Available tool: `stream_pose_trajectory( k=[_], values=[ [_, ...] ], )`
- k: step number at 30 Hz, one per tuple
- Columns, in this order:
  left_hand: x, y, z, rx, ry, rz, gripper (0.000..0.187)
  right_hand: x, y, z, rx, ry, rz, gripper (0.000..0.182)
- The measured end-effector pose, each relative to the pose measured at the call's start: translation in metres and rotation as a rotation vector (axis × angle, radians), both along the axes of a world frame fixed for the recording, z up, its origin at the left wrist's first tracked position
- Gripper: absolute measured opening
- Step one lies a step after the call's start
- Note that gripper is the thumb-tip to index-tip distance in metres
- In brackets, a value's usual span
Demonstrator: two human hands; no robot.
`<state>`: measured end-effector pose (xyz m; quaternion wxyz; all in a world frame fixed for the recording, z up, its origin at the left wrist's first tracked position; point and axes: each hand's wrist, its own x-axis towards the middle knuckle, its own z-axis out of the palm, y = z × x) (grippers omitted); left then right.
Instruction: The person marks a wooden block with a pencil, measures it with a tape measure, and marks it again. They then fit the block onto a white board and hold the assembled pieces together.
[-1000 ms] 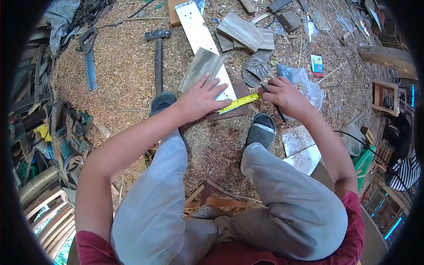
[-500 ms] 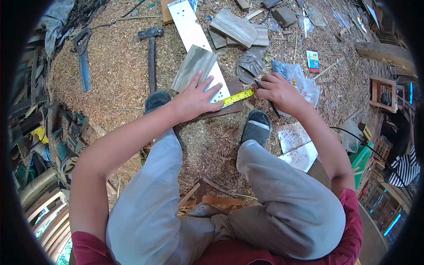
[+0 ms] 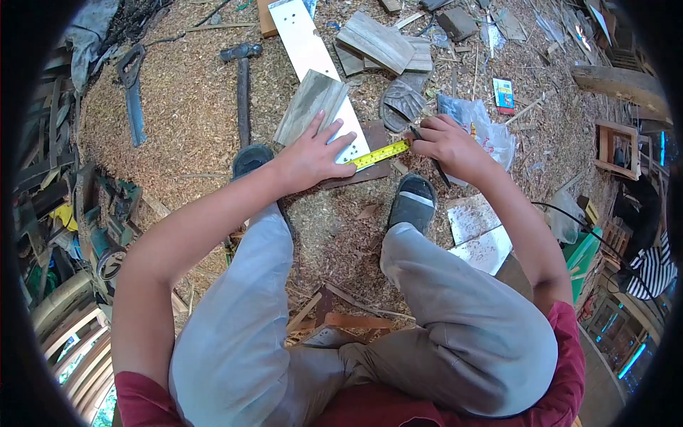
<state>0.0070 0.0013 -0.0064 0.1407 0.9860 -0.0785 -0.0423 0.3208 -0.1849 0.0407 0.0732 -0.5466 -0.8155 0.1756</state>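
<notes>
A long white board (image 3: 307, 44) with small dark holes lies on the sawdust, its near end over a brown plate (image 3: 377, 135). Across it sits a grey wood-grain piece (image 3: 302, 107). My left hand (image 3: 313, 156) rests on both with fingers spread, its thumb against the yellow tape measure (image 3: 380, 154). The tape runs from that thumb, along the board's near end, to my right hand (image 3: 448, 146). Closed fingers of my right hand pinch the tape's end and also hold a dark, thin tool (image 3: 441, 173), partly hidden by the hand.
A hammer (image 3: 243, 92) and a handsaw (image 3: 133, 92) lie to the left. More wood-grain pieces (image 3: 377, 41), a sandal (image 3: 403, 103) and a plastic bag (image 3: 491, 135) are beyond my right hand. My shod feet flank the brown plate.
My left hand has shifted very slightly left, with its thumb a little further along the tape. The wood-grain piece has moved slightly with it.
</notes>
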Motion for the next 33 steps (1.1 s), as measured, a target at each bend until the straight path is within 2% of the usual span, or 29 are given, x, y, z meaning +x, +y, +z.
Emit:
stream_pose_trajectory(
  k=[11,33],
  values=[
    [-0.0012,0.0039,-0.0054,-0.031,-0.026,0.005,0.042,0.0027,-0.0003,-0.002,-0.023,0.001,0.006,0.026],
    [-0.0004,0.0015,-0.0038,-0.007,-0.033,0.011,0.031,0.0016,0.0,0.0021,-0.008,0.007,0.015,0.031]
  ],
)
